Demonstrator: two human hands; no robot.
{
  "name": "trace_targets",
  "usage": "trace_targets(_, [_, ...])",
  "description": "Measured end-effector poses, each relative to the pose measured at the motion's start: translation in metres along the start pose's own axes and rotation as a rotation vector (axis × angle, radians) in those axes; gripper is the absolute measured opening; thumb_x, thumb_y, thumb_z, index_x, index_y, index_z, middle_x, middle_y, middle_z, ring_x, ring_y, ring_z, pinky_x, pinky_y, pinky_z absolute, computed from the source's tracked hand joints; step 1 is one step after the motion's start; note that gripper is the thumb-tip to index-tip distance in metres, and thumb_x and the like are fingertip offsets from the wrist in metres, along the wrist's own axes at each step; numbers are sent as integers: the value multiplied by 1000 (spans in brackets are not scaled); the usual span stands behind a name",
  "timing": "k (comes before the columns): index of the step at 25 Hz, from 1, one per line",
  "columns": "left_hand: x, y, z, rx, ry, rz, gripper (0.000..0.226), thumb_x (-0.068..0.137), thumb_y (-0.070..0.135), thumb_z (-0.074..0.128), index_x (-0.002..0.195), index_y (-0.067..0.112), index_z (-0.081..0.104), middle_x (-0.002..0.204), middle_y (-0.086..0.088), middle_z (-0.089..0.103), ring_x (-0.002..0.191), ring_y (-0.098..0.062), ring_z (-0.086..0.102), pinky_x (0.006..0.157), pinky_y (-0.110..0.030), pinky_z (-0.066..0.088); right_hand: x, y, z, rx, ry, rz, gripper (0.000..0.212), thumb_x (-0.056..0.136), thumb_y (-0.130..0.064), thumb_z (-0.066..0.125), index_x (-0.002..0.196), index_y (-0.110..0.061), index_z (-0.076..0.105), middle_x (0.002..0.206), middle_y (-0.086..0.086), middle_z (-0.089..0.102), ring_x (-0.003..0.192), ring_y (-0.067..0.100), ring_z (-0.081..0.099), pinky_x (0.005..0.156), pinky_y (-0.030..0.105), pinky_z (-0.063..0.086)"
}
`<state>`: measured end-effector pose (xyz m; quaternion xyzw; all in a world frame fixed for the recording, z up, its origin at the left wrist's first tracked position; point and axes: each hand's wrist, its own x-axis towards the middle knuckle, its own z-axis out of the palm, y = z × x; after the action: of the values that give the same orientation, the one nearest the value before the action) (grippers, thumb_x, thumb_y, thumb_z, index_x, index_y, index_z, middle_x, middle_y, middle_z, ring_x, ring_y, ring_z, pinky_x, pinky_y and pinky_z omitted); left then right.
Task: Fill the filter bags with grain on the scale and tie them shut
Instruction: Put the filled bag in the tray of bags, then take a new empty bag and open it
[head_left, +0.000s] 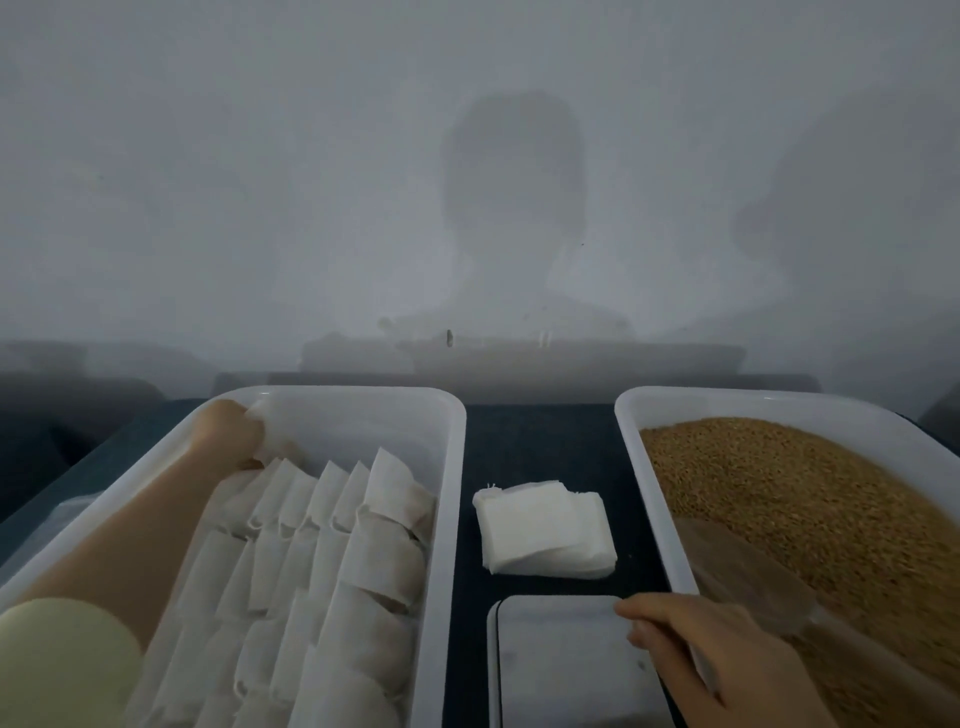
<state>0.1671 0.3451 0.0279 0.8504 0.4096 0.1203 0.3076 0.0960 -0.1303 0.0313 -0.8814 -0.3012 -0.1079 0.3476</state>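
Head view: left hand curled round a filled bag at the tray far corner, apparently extending the rows nearer it; right hand at the scale corner, grip undeterminable, empty filter bags just beyond, grain to its right.

wall: plain grey, dimly lit | shadow: person's outline on wall | tabletop: dark

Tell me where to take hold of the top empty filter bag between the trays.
Pinch the top empty filter bag at its near right edge, probably from above: it lies flat on the stack, and the layers fan apart there.
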Motion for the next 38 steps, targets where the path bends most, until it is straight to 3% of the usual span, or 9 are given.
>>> trace_targets(4, [-5,5,-8,309,-181,-63,32,93,4,55,120,-14,52,116,-28,57,105,-40,58,84,-41,50,-2,0,2,-150,39,-103,8,81,-26,70,85,-32,70,71,-24,65,62,-7,59,66,13,46])
trace_targets(6, [-14,10,-10,424,-199,-30,32,94,6,54,121,-11,51,114,-25,57,110,-40,57,90,-42,47,-5,5,2,-143,31,-82,33,62,-5,83,85,-27,72,70,-21,66,66,-4,59,67,13,45])
trace_targets(11, [-75,70,-6,586,331,401,28,95,11,46,122,11,53,117,-17,62,108,-36,56,84,-39,43,-4,5,2,59,92,21,21,80,-3,70,91,-21,73,73,-17,67,87,-9,58,71,-1,39])
trace_targets(16, [-182,134,68,723,52,937,21,97,16,46,99,12,66,86,-2,63,84,-26,62,67,-33,41,-5,1,-3,187,169,139,17,86,-4,62,90,-19,71,71,-17,65,74,-11,60,64,2,42])
trace_targets(19, [-219,144,123,791,-361,807,32,98,35,51,112,7,61,94,-5,56,91,-25,61,73,-33,45,-6,2,-3,202,157,168,21,88,-4,61,87,-24,68,71,-14,65,75,-6,60,65,5,43])
trace_targets(22, [-222,140,148,951,-466,694,33,91,20,63,122,8,57,121,-9,55,115,-29,53,92,-36,41,-6,2,-4,232,144,183,21,89,-5,59,86,-25,66,72,-13,65,79,-7,59,67,5,43])
trace_targets(27, [-218,134,150,992,-464,694,41,90,12,64,129,8,53,136,-10,48,127,-30,46,101,-37,38,-7,3,-4,229,135,166,19,90,-7,58,89,-24,67,73,-14,65,78,-7,60,64,5,43])
trace_targets(32, [-221,132,146,836,-306,774,12,93,8,54,102,5,62,104,-9,62,88,-23,59,73,-30,41,-8,6,-3,229,132,152,19,90,-7,58,89,-22,67,73,-13,65,77,-3,61,61,7,44])
trace_targets(38, [-219,130,119,548,-128,687,17,95,3,47,111,6,46,106,-10,63,91,-23,64,66,-26,41,-8,7,-2,219,109,148,22,90,-8,58,88,-29,64,73,-14,64,77,-6,60,62,6,44])
